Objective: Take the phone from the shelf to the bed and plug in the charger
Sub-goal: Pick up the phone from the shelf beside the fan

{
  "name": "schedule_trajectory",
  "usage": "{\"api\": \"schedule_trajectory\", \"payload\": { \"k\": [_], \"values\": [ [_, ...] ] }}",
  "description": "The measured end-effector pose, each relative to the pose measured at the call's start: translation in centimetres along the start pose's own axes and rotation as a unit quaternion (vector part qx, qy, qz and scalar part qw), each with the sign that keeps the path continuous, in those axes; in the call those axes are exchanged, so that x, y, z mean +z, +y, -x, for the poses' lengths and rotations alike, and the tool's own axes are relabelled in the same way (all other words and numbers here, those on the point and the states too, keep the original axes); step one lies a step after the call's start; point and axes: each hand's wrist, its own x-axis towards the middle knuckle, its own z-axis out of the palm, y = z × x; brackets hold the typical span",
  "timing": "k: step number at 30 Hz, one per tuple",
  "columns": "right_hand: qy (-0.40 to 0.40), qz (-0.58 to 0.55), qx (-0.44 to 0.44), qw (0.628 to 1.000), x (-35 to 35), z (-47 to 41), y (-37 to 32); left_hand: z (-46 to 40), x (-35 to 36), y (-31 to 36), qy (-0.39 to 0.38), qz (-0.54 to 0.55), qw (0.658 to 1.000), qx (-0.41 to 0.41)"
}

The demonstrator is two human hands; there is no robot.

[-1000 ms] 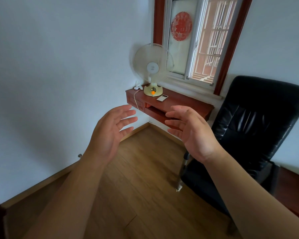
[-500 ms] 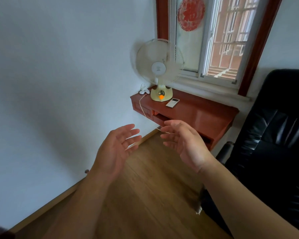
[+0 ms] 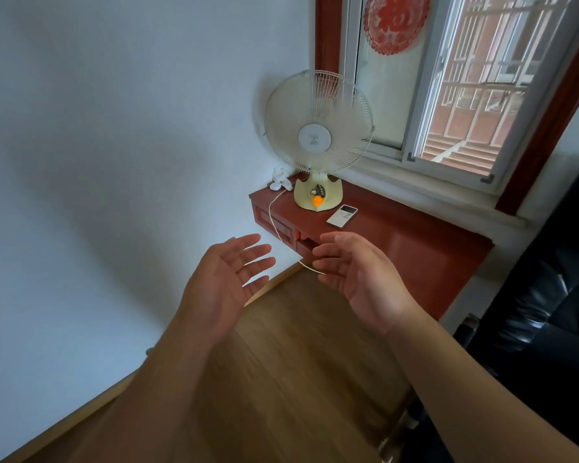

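approach: open floor (image 3: 281,362) before shelf (image 3: 415,248) | obstacles: fan (image 3: 318,135) just left of phone (image 3: 342,216); white cable (image 3: 274,222) draped over shelf front; black chair (image 3: 549,312) right

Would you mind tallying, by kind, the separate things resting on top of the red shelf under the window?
Fan: 1
Phone: 1
White charger with its cable, at the shelf's back left corner: 1
Total: 3
Both the left hand and the right hand are open and empty.
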Motion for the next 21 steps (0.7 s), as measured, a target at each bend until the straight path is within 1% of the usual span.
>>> {"api": "schedule_trajectory", "payload": {
  "k": [6, 11, 15, 18, 21],
  "values": [
    [0.027, 0.015, 0.005, 1.000, 0.4, -9.3, 1.4, -11.2, -2.6, -0.8, -0.019, 0.057, 0.997, -0.050],
    [0.074, 0.031, 0.007, 0.997, 2.3, -18.5, 1.8, -21.9, -4.5, -0.7, -0.043, 0.035, 0.994, -0.095],
    [0.108, 0.044, 0.028, 0.993, 4.3, -25.2, 2.3, -29.3, -5.6, 0.0, -0.063, 0.020, 0.989, -0.130],
    [0.136, 0.046, 0.034, 0.989, 5.0, -29.2, 2.9, -34.7, -6.3, -0.1, -0.076, 0.005, 0.986, -0.151],
    [0.147, 0.054, 0.043, 0.987, 4.9, -32.1, 3.4, -38.7, -6.3, -1.0, -0.076, 0.008, 0.980, -0.182]
  ]
}}
